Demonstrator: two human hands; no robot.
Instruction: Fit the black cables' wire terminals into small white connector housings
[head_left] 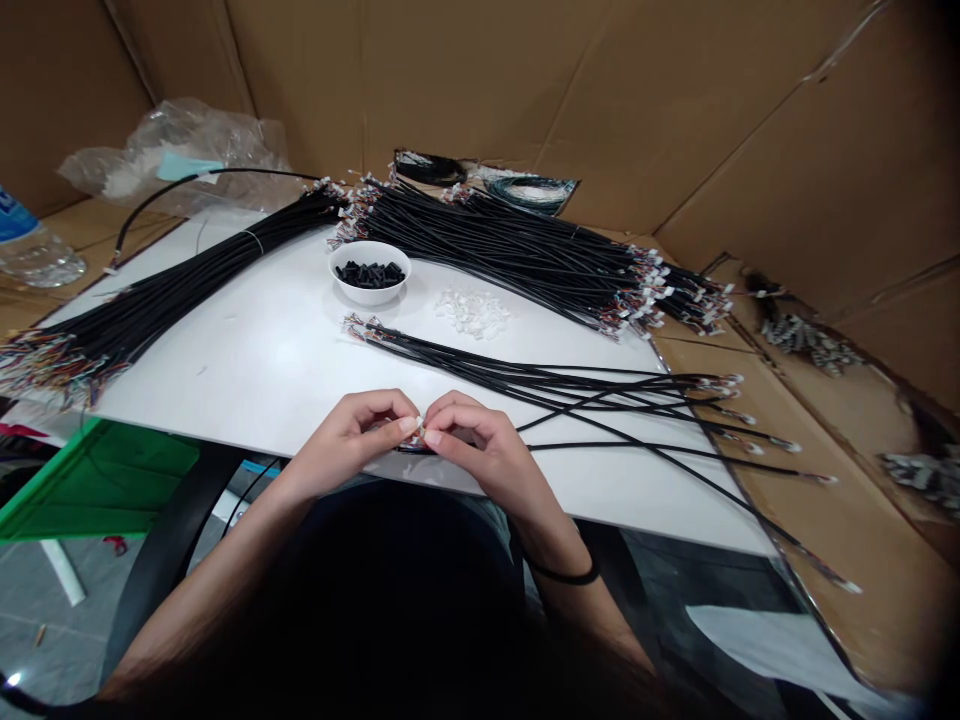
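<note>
My left hand (349, 437) and my right hand (480, 450) meet at the near edge of the white table (225, 370). Their fingertips pinch a small white connector (418, 428), partly hidden by my fingers. A thin black cable (465, 449) runs from my hands toward the right. Beside them, a loose group of black cables with small connectors (540, 385) spreads across the tabletop. Further back lie two thick bundles of black cables (187, 270) (510, 240). A white bowl of short black pieces (370, 270) stands beyond my hands, next to a heap of small white connectors (472, 313).
Cardboard sheets (787, 120) line the back and right side. A plastic water bottle (34, 245) and a clear plastic bag (180, 155) lie at the back left. A green board (97, 480) sits below the left table edge. Coiled wires (532, 193) lie behind the table.
</note>
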